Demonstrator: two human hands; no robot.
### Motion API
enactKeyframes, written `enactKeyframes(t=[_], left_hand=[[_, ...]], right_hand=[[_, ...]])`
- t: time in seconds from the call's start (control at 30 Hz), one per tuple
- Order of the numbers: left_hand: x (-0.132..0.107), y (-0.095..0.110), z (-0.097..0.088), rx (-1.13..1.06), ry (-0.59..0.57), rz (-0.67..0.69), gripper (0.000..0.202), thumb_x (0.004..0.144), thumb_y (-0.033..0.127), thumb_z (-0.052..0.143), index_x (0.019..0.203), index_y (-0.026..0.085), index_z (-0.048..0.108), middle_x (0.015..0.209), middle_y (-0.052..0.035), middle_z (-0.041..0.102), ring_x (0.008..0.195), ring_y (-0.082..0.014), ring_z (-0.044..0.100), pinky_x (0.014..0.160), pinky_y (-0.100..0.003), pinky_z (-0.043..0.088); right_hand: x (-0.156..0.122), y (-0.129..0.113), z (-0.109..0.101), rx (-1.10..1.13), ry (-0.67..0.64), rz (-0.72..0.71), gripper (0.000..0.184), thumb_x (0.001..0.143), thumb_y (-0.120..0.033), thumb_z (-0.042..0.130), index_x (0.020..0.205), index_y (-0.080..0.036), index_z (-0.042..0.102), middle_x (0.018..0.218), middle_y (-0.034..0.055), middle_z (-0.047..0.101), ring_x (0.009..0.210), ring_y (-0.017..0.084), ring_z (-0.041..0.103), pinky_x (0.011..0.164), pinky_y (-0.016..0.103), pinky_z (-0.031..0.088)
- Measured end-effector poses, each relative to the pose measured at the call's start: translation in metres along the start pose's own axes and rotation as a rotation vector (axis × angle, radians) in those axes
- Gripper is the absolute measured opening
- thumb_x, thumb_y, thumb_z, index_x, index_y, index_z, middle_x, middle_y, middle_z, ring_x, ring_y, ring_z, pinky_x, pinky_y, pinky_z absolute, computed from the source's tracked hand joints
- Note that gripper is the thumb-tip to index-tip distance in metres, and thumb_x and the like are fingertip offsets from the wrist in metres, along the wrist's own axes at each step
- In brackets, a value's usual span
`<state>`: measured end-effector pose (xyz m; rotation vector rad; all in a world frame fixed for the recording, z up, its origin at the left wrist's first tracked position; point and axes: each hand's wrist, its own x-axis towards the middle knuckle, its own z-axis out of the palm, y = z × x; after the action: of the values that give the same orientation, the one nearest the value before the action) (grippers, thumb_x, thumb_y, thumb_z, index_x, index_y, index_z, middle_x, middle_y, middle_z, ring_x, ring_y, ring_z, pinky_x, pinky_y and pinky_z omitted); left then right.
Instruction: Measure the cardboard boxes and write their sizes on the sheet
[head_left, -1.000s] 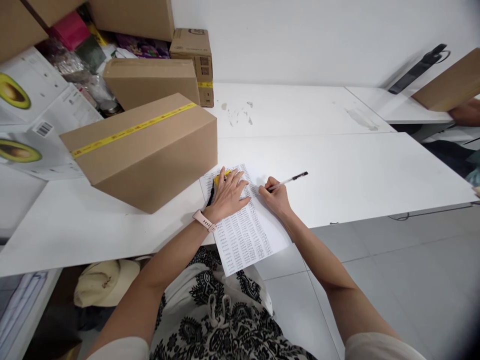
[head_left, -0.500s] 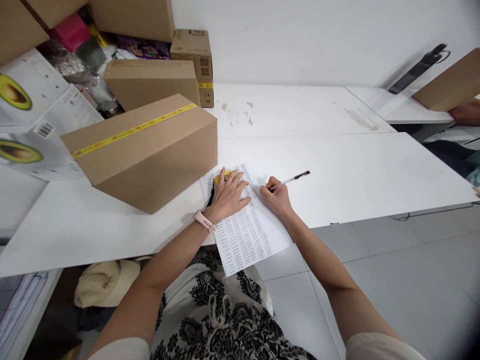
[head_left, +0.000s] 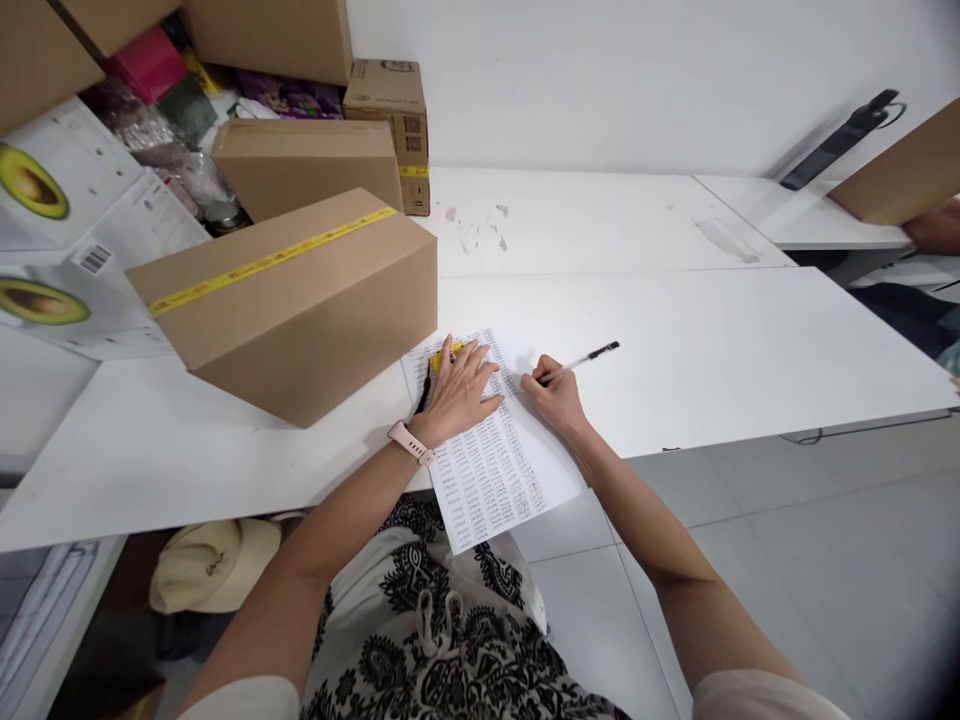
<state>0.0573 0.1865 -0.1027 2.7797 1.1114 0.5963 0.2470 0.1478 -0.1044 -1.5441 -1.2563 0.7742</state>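
A sheet of paper [head_left: 480, 490] covered in columns of handwriting lies at the table's front edge, its lower part hanging over. My left hand [head_left: 459, 392] rests flat on it, fingers spread. Partly under those fingers is a small yellow object [head_left: 442, 356] with a black strap, its kind hidden. My right hand [head_left: 555, 395] grips a pen [head_left: 592, 356], clear-barrelled with a black end, and is set on the blank right part of the sheet. The pen's tip is hidden by the fingers.
A taped cardboard box [head_left: 322, 320] stands left of the paper, with more boxes [head_left: 307, 165] and avocado-printed cartons [head_left: 97, 260] behind. On the right are a black bottle [head_left: 840, 140] and another person's hand [head_left: 934, 228] by a box. A cap [head_left: 217, 565] sits below the white table [head_left: 712, 340].
Hardly anything differs: the whole view has shifted very slightly. Both hands keep their places on the paper, with the pen still in my right hand.
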Motion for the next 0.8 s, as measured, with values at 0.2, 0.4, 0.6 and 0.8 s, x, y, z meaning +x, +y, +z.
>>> enactKeyframes(t=[0.2, 0.4, 0.6, 0.8], left_hand=[[0.000, 0.000, 0.000, -0.005, 0.003, -0.002, 0.037, 0.091, 0.039, 0.066, 0.121, 0.017, 0.064, 0.145, -0.0156, 0.057, 0.144, -0.0336, 0.041, 0.126, -0.062, 0.008], [0.000, 0.001, 0.000, -0.009, 0.002, -0.004, 0.037, 0.091, 0.039, 0.067, 0.120, 0.017, 0.064, 0.145, -0.0153, 0.057, 0.144, -0.0335, 0.041, 0.126, -0.062, 0.008], [-0.001, 0.000, 0.000, -0.015, 0.008, -0.005, 0.037, 0.090, 0.039, 0.068, 0.120, 0.018, 0.064, 0.146, -0.0142, 0.057, 0.145, -0.0331, 0.040, 0.126, -0.062, 0.009], [-0.001, -0.003, -0.001, -0.058, 0.071, -0.046, 0.036, 0.089, 0.032, 0.069, 0.122, 0.019, 0.062, 0.146, -0.0134, 0.056, 0.144, -0.0327, 0.041, 0.126, -0.061, 0.013]], right_hand=[[0.000, 0.001, 0.001, 0.001, 0.005, -0.016, 0.023, 0.069, -0.025, 0.058, 0.060, -0.024, 0.036, 0.055, -0.0077, 0.031, 0.054, 0.009, 0.027, 0.051, 0.028, 0.020], [0.000, 0.003, 0.001, 0.014, 0.009, -0.019, 0.025, 0.069, -0.024, 0.059, 0.060, -0.024, 0.035, 0.054, -0.0077, 0.030, 0.054, 0.009, 0.026, 0.051, 0.027, 0.020], [0.004, 0.011, -0.001, 0.014, 0.101, -0.094, 0.029, 0.078, -0.031, 0.065, 0.065, -0.023, 0.041, 0.058, -0.0061, 0.039, 0.056, 0.012, 0.035, 0.053, 0.027, 0.029], [0.008, 0.020, -0.008, -0.217, 0.089, -0.366, 0.012, 0.089, -0.027, 0.056, 0.097, -0.023, 0.063, 0.091, 0.0038, 0.059, 0.079, 0.018, 0.054, 0.075, 0.035, 0.045]])
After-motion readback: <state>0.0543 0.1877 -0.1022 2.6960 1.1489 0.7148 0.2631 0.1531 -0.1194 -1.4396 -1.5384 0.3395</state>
